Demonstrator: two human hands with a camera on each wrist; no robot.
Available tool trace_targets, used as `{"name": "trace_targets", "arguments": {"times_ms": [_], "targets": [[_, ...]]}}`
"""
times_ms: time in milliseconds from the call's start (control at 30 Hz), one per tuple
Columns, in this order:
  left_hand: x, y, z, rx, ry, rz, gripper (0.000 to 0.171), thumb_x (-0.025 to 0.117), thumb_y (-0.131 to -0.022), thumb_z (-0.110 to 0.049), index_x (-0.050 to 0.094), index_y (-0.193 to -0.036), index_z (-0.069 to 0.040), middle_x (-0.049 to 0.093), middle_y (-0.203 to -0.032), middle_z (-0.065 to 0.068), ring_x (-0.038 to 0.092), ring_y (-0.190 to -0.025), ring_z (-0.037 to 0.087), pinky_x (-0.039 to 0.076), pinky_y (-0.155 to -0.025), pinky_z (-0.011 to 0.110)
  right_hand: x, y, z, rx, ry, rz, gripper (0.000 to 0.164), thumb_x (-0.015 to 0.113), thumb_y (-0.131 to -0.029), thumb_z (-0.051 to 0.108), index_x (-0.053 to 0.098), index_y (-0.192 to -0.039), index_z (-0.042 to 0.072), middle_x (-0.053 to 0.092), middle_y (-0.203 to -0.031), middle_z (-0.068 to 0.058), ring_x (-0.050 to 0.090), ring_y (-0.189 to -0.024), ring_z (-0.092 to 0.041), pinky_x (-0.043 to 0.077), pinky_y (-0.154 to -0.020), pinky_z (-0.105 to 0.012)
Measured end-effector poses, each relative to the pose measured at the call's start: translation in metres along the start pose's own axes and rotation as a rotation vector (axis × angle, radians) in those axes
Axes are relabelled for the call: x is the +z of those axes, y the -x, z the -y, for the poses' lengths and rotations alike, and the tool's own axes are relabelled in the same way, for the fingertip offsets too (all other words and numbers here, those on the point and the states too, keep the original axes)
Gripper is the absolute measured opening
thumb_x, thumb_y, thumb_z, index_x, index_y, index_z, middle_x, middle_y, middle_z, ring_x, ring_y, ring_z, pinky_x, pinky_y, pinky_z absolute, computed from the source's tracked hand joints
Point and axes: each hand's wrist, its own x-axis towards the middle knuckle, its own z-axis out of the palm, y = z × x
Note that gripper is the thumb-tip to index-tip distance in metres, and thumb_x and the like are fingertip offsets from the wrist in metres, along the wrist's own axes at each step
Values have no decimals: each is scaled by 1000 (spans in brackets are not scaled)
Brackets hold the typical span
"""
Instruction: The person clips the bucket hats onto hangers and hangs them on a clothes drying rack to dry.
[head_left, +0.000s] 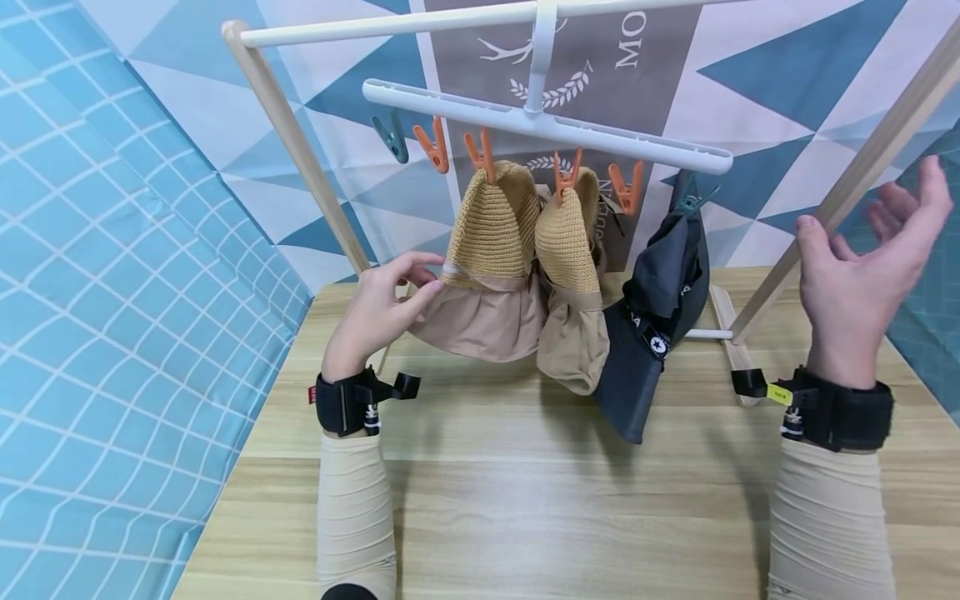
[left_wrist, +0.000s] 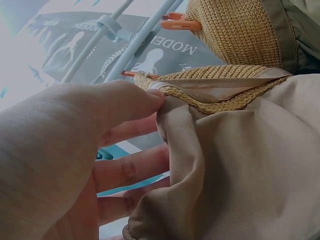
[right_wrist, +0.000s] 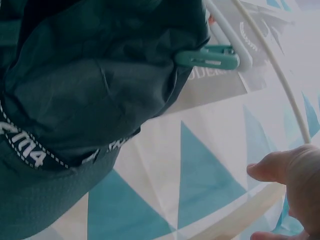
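Observation:
A woven straw sun hat with a beige cloth brim (head_left: 480,321) hangs by an orange clip on the left. My left hand (head_left: 386,304) pinches its left edge; in the left wrist view the thumb lies in front of the cloth and the other fingers pass behind it. Beside it hangs a second straw-and-cloth hat (head_left: 573,250), also clipped in orange. To the right, a dark cap (head_left: 660,283) with a star badge hangs from a green clip (right_wrist: 215,57). My right hand (head_left: 873,258) is raised by the right post, fingers spread and holding nothing.
The white hanger bar (head_left: 555,127) hangs from a wooden rack with a left post (head_left: 300,150) and a right post (head_left: 862,167). Unused clips, such as an orange clip (head_left: 626,185), dangle among the hats. Below lies the wooden table (head_left: 510,500); a patterned cloth (head_left: 780,75) backs it.

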Motion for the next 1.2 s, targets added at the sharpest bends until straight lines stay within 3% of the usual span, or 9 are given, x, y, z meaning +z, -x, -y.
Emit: {"name": "trace_targets", "arguments": {"times_ms": [100,233,300,400,700,933,1200], "targets": [[0,0,0,-3,1,3,31,70,-111,-15,74,-141,-7,82,-101,13,68,-78,18,49,-79,23,0,-3,-8,-2,58,-14,74,74,-106,28,43,-173,23,53,-168,-2,54,-154,-15,44,-131,-36],[0,0,0,-11,0,3,31,70,-112,-15,74,-142,-8,82,-102,13,69,-83,20,50,-82,27,4,-8,-21,-8,121,-13,49,71,-108,20,67,-156,28,71,-139,16,69,-124,4,56,-117,-22],[0,0,0,-14,0,3,31,70,-112,-15,74,-142,-8,82,-102,13,69,-84,20,51,-83,30,7,-10,-27,3,145,-18,38,69,-110,18,76,-146,31,77,-127,16,69,-107,15,57,-112,-19],[-1,0,0,-17,0,3,31,70,-112,-15,74,-142,-8,82,-102,13,69,-86,20,52,-84,30,8,-11,-31,24,168,-25,33,68,-112,18,80,-139,34,83,-127,8,68,-99,21,58,-112,-21],[0,0,0,-16,-5,-3,31,71,-111,-16,74,-141,-8,82,-102,13,70,-89,19,50,-82,24,9,-11,-27,46,195,-14,36,65,-114,19,78,-139,40,83,-138,-1,78,-119,5,56,-115,-27],[0,0,1,-10,-7,1,32,71,-111,-17,74,-142,-8,83,-103,13,71,-88,21,49,-79,23,15,-17,-31,48,226,0,33,62,-115,22,80,-138,38,83,-139,-2,76,-115,11,58,-112,-24],[0,0,1,16,-9,-9,31,72,-111,-16,75,-141,-8,83,-102,12,71,-85,16,50,-79,22,24,-27,-30,100,222,14,34,62,-115,23,77,-141,40,79,-147,-2,77,-124,3,57,-112,-24]]}}
